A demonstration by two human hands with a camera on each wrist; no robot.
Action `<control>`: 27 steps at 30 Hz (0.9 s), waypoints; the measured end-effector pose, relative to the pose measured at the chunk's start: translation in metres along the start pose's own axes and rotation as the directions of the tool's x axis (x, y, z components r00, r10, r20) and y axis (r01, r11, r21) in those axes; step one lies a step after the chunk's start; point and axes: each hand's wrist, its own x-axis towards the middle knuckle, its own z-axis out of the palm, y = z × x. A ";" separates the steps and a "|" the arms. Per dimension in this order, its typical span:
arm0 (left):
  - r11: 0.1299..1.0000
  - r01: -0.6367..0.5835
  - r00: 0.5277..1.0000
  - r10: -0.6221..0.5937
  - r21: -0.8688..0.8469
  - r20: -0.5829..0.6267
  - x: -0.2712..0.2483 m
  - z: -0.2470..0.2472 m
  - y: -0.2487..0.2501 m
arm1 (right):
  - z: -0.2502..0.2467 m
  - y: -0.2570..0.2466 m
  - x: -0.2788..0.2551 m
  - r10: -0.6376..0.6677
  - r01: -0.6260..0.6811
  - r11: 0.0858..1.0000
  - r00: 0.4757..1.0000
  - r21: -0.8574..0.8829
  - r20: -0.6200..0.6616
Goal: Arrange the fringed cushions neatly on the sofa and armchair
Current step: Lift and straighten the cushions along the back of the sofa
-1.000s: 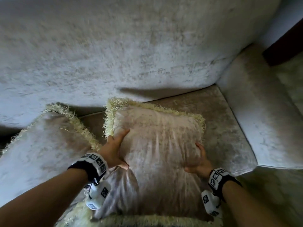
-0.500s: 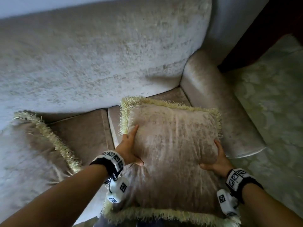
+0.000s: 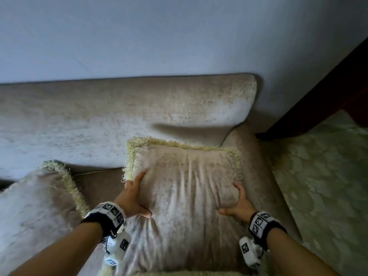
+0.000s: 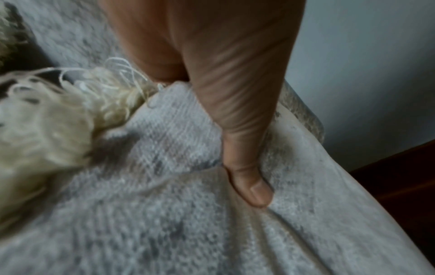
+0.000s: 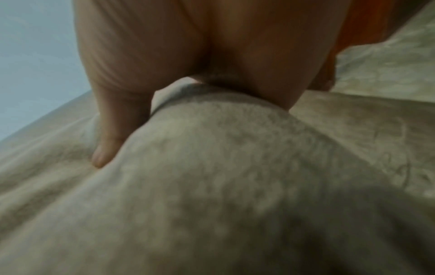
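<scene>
A beige velvet cushion (image 3: 185,188) with a pale yellow fringe is held over the right end of the sofa seat, its top edge near the backrest (image 3: 119,120). My left hand (image 3: 133,198) grips its left side, thumb pressed into the front face. My right hand (image 3: 237,204) grips the right side, bunching the fabric. The left wrist view shows the thumb (image 4: 249,186) sunk into the cushion (image 4: 164,214) beside its fringe. In the right wrist view the cushion (image 5: 212,186) bulges between thumb and fingers. A second fringed cushion (image 3: 33,212) lies at the left on the seat.
The sofa's right armrest (image 3: 256,176) runs just right of the held cushion. A pale patterned carpet (image 3: 326,192) covers the floor beyond it. Dark wooden furniture (image 3: 328,88) stands at the far right. A plain wall (image 3: 159,36) rises behind the backrest.
Both hands have carried the cushion right and back, toward the corner by the armrest. The right hand now squeezes its side more tightly. The view has tilted up to the wall.
</scene>
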 end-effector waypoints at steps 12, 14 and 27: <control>0.998 0.023 0.991 -0.029 -0.051 -0.133 0.021 -0.085 0.042 | -0.032 -0.134 0.044 -0.165 0.168 0.980 0.985 -0.107 0.042; 0.999 0.028 0.988 -0.035 -0.046 -0.148 0.027 -0.085 0.051 | -0.039 -0.138 0.056 -0.177 0.182 0.977 0.983 -0.114 0.055; 0.998 0.045 0.887 -0.025 0.034 -0.461 0.121 -0.031 0.074 | -0.069 -0.134 0.182 -0.384 0.380 0.913 0.924 -0.148 0.003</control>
